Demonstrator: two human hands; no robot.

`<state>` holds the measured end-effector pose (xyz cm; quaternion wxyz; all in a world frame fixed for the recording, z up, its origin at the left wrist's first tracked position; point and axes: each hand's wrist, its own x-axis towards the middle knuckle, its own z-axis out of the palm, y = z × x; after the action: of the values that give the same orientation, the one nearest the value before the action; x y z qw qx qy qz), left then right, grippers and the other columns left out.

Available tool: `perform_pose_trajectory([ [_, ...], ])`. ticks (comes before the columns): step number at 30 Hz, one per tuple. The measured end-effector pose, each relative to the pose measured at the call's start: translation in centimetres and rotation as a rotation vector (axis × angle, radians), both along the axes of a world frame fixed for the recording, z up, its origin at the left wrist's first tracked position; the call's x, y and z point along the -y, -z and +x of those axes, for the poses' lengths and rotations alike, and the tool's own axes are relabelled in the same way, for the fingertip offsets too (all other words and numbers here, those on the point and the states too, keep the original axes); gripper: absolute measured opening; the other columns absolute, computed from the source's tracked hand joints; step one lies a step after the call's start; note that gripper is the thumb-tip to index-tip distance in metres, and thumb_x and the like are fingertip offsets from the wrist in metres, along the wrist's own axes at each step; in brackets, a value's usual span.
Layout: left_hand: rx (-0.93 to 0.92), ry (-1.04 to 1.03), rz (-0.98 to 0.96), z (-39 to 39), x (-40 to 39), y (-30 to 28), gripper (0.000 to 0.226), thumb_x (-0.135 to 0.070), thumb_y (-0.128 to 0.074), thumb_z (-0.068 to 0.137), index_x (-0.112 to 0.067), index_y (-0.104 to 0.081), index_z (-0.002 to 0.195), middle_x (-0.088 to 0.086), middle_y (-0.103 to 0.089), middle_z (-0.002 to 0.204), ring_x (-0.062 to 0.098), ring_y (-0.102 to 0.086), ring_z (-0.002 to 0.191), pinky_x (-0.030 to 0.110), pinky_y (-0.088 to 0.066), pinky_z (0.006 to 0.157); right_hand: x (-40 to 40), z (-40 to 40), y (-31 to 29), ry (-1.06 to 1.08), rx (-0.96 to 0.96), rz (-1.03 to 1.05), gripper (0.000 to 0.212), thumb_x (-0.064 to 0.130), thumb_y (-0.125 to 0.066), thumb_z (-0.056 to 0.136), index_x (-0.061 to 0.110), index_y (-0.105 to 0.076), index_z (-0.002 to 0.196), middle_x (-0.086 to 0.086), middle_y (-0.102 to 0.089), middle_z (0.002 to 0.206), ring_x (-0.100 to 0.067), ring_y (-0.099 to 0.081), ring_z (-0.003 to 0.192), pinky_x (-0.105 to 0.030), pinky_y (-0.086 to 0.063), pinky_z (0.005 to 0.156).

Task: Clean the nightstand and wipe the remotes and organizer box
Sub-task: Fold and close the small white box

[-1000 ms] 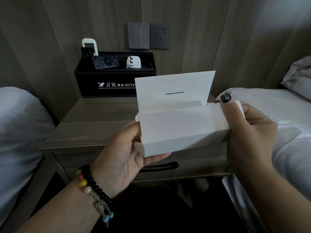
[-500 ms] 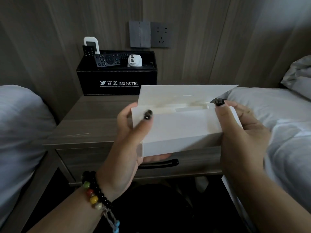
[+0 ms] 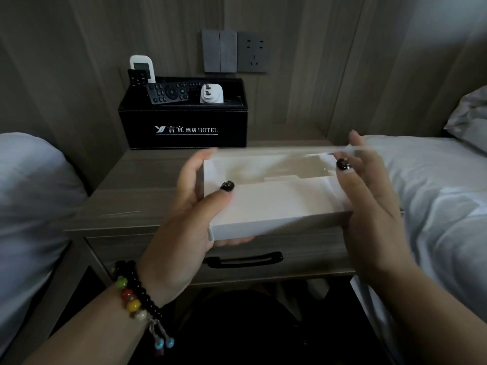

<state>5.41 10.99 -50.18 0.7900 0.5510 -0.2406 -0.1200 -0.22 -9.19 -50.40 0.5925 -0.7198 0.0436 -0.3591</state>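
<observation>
I hold a white cardboard box (image 3: 276, 204) over the front of the wooden nightstand (image 3: 142, 180). My left hand (image 3: 189, 214) grips its left end, thumb on top. My right hand (image 3: 369, 201) holds the right end, its fingers at the lid flap (image 3: 284, 150), which lies nearly flat and blurred. At the back of the nightstand stands the black organizer box (image 3: 184, 125) marked HOTEL. In it are a black remote (image 3: 168, 93), a white remote (image 3: 142, 67) upright behind a small black one (image 3: 137, 78), and a white plug-like item (image 3: 211, 94).
Beds with white bedding flank the nightstand, the left bed (image 3: 29, 206) and the right bed (image 3: 442, 196), with a pillow (image 3: 471, 119) at far right. Wall switches (image 3: 219, 50) and a socket (image 3: 253, 52) sit above the organizer. A drawer with a black handle (image 3: 245, 259) is below.
The lid flap has swung down from upright to nearly flat over the box. My left thumb moved onto the box top. The box has lowered slightly.
</observation>
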Motion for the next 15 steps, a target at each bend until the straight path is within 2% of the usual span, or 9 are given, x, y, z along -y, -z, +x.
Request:
perform_pose_trajectory([
  [2,-0.008,0.004,0.002,-0.1,0.0,0.0,0.048,-0.024,-0.053,0.080,-0.039,-0.045,0.125,-0.016,-0.064,0.111,0.018,-0.069,0.096,0.040,-0.056,0.062,0.0,0.0,-0.4,0.041,-0.004,-0.061,0.035,0.051,-0.046,0.088,0.052,-0.052,0.123,0.035,-0.056,0.122,0.015,-0.050,0.116,-0.004,-0.037,0.092],
  [3,-0.012,0.010,0.010,-0.1,0.1,0.0,0.047,-0.024,-0.053,0.080,-0.039,-0.044,0.124,-0.018,-0.064,0.109,0.017,-0.069,0.095,0.041,-0.056,0.062,0.1,0.0,-0.4,0.059,0.003,-0.064,0.032,0.054,-0.043,0.090,0.052,-0.055,0.119,0.031,-0.057,0.124,0.012,-0.050,0.119,-0.013,-0.038,0.100],
  [5,0.005,0.012,0.025,0.0,0.4,0.0,0.050,-0.021,-0.057,0.082,-0.045,-0.044,0.124,-0.024,-0.064,0.106,0.020,-0.070,0.093,0.043,-0.057,0.062,0.1,0.1,-0.3,0.025,0.039,0.013,0.042,0.073,-0.043,0.085,0.047,-0.064,0.109,0.014,-0.063,0.123,-0.008,-0.055,0.123,-0.037,-0.040,0.110],
  [6,0.026,0.002,0.032,0.1,0.5,0.0,0.053,-0.020,-0.060,0.083,-0.050,-0.044,0.123,-0.028,-0.064,0.104,0.025,-0.070,0.090,0.043,-0.057,0.060,0.1,0.1,-0.2,-0.004,0.056,0.087,0.053,0.082,-0.046,0.077,0.042,-0.068,0.104,0.007,-0.066,0.118,-0.017,-0.058,0.120,-0.042,-0.041,0.108],
  [7,0.043,-0.005,0.040,0.3,0.4,0.1,0.057,-0.020,-0.061,0.082,-0.055,-0.043,0.124,-0.032,-0.064,0.103,0.028,-0.070,0.088,0.042,-0.058,0.059,0.0,0.2,-0.3,-0.012,0.068,0.131,0.058,0.084,-0.049,0.073,0.036,-0.069,0.099,0.007,-0.068,0.110,-0.016,-0.062,0.113,-0.037,-0.045,0.104],
  [9,0.022,0.041,0.054,0.1,0.5,-0.3,0.068,-0.022,-0.062,0.076,-0.057,-0.040,0.129,-0.029,-0.061,0.116,0.024,-0.070,0.093,0.043,-0.058,0.061,0.0,0.2,-0.7,0.053,0.074,0.090,0.047,0.069,-0.054,0.077,0.027,-0.070,0.091,0.014,-0.068,0.091,-0.001,-0.063,0.089,-0.012,-0.046,0.083],
  [10,-0.012,0.066,0.037,-0.2,0.5,-0.8,0.075,-0.021,-0.064,0.069,-0.053,-0.042,0.133,-0.022,-0.059,0.124,0.020,-0.071,0.092,0.047,-0.059,0.062,0.1,0.2,-1.0,0.077,0.083,0.082,0.038,0.057,-0.057,0.079,0.023,-0.070,0.089,0.013,-0.067,0.085,0.002,-0.060,0.079,-0.007,-0.045,0.072],
  [12,-0.061,0.153,-0.048,0.1,-0.1,-1.1,0.080,-0.020,-0.065,0.058,-0.035,-0.049,0.134,-0.004,-0.060,0.127,0.014,-0.072,0.079,0.050,-0.059,0.060,0.9,0.3,-1.5,0.083,0.095,0.097,0.026,0.042,-0.060,0.082,0.019,-0.072,0.089,0.009,-0.067,0.084,0.002,-0.058,0.075,-0.007,-0.044,0.067],
  [15,0.003,0.318,0.026,0.6,-0.5,-1.5,0.069,-0.024,-0.073,0.058,-0.007,-0.056,0.123,0.001,-0.070,0.095,-0.002,-0.065,0.062,0.018,-0.053,0.056,2.4,0.5,-2.1,-0.002,0.075,0.078,0.024,0.036,-0.062,0.082,0.019,-0.074,0.092,0.005,-0.072,0.090,-0.002,-0.065,0.084,-0.012,-0.048,0.071],
])
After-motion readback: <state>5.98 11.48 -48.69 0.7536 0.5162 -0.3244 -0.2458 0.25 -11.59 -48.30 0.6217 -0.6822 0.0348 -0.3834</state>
